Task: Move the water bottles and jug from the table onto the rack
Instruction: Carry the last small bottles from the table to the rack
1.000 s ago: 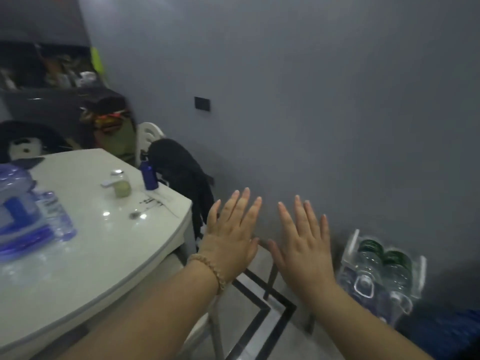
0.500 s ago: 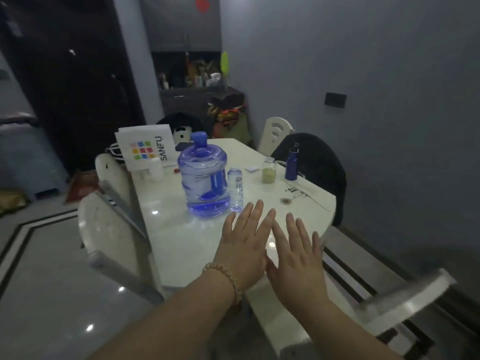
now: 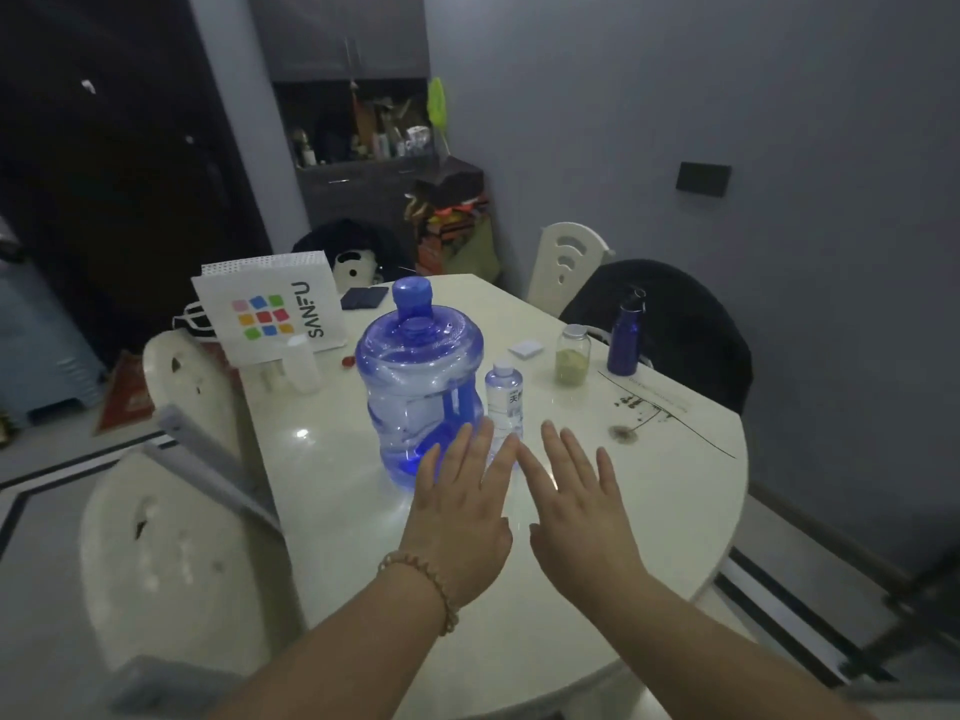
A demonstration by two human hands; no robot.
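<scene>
**Both grips flat and empty over the desk, jug and bottle just ahead**

Left grip [image 3: 457, 506], a bare hand with a beaded bracelet [image 3: 422, 589] on the wrist: palm down, fingers straight, holding nothing. Right grip [image 3: 582, 517] just beside it, same pose, fingers spread, also empty. Both are over the near part of the glossy white round-ended desk [image 3: 665, 501].

Left fingertips overlap the base of the big translucent blue plastic water jug [image 3: 421, 387] in view; can't tell if they touch. The jug stands upright mid-desk, blue cap on. Small clear plastic water bottle with a white cap [image 3: 504, 394] stands upright, just beside the jug on its right.

Farther right: glass jar of greenish powder [image 3: 573, 356], then a dark blue metal bottle [image 3: 625, 340] near the desk edge. White paper shopping bag with coloured squares [image 3: 270, 309] stands at the far left. White chairs [image 3: 176, 553] around the desk.
</scene>
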